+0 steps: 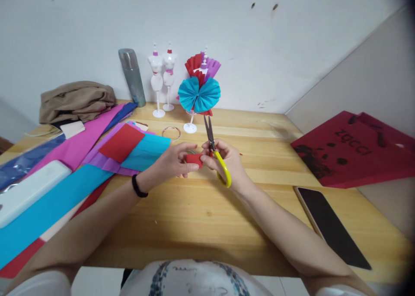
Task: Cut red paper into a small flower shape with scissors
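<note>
A small piece of red paper (194,159) is pinched between my two hands above the middle of the table. My left hand (177,159) grips its left end, with thumb and fingers closed on it. At the other end, the thumb and finger of my right hand (227,155) hold the paper too. Yellow-handled scissors (223,170) also sit in that right hand, blades pointing up and away. Beyond the blades stands a mini dress form (190,127) wearing pleated blue paper (199,94), with red and purple fans above it.
Two bare white dress forms (157,82) and a grey flask (132,77) stand by the wall. Coloured paper (147,151), a white case (35,190) and brown cloth (78,99) lie left. A ring of tape (171,133) lies mid-table; a phone (332,226) and red bag (353,151) are right.
</note>
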A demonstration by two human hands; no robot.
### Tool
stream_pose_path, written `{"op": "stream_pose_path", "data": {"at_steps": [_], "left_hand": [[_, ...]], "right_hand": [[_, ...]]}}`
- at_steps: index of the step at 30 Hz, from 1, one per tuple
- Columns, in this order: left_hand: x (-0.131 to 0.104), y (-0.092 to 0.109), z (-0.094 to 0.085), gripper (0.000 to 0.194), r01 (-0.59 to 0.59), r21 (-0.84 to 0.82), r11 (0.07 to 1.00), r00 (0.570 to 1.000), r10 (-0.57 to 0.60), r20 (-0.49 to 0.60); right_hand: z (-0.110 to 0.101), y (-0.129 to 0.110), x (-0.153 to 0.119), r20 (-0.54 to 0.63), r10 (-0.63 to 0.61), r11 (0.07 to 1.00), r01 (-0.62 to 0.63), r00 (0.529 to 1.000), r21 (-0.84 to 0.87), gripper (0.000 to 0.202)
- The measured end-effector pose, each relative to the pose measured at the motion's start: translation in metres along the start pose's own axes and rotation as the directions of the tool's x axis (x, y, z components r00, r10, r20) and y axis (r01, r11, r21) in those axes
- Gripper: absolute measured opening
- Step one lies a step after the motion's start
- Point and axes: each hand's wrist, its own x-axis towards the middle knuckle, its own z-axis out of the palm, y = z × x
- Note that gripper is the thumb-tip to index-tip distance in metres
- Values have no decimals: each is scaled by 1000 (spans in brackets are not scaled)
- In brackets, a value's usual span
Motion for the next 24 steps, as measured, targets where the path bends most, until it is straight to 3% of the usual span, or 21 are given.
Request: {"op": "stream_pose_path", "data": {"at_steps": [3, 10, 16, 24], "left_hand": [[1, -1, 1, 41, 69, -44, 997, 998, -69, 13], [0, 4, 4, 28, -9, -140, 990, 997, -2, -80], [0, 5, 7, 24, 25, -93, 995, 997, -32, -67], [-1, 4, 5, 36, 57, -179, 982, 996, -68, -52]], "right_hand": [[0, 0, 0, -36, 17, 997, -14, 999, 72, 48], [1, 2, 0, -25, 14, 994, -12, 1000, 113, 54], [0, 6, 1, -25, -10, 998, 12, 1000, 63, 52], [2, 5, 0, -57, 50, 995, -45, 997, 94, 50]]}}
